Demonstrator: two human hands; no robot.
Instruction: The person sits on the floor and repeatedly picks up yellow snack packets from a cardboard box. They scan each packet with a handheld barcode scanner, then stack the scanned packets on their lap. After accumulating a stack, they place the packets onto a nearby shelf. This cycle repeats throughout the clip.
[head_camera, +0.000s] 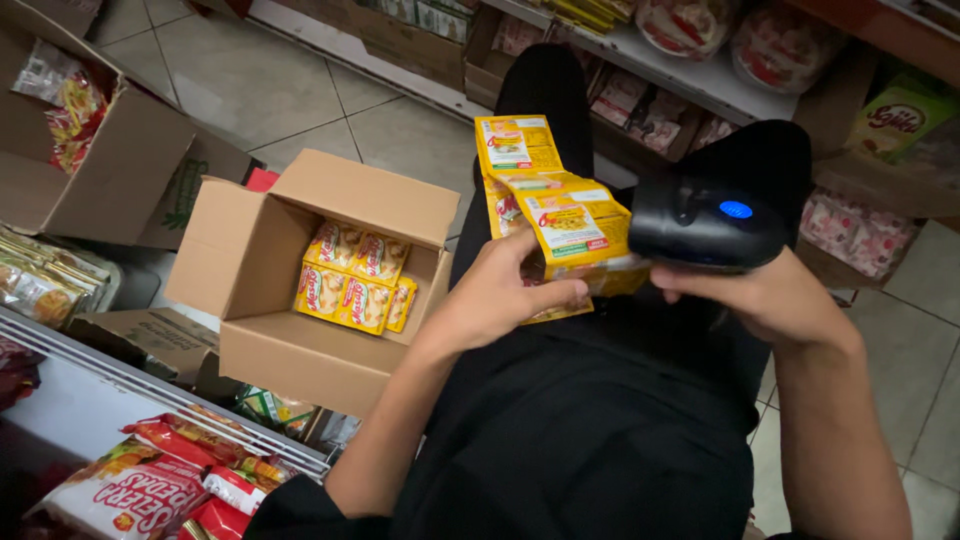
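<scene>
The left hand (505, 290) grips a strip of joined yellow sachets (545, 205) from below, thumb laid across the strip's lower edge and fingers curled behind it, so that most of the strip rises above and beyond the grasp, fanning away from the person over their dark-clothed lap. Far left, an open cardboard box (100, 170) lies tipped on the tiled floor (270, 90) with bright snack packets spilling from its mouth, and below it red and white bags (140, 490) sit on a low wire shelf (150, 390). Just left of the gripping hand, a second open carton (260, 250) stands on the floor, its flaps raised, with more yellow sachets (355, 275) packed upright in one corner. To the right of the strip, the right hand (770, 295) is closed around a black handheld scanner (705, 225), its blue light glowing on top and its nose touching or nearly touching the strip's right edge. Beyond both hands, store shelving (700, 85) holds rows of packaged goods, with a green box (895, 120) at far right.
</scene>
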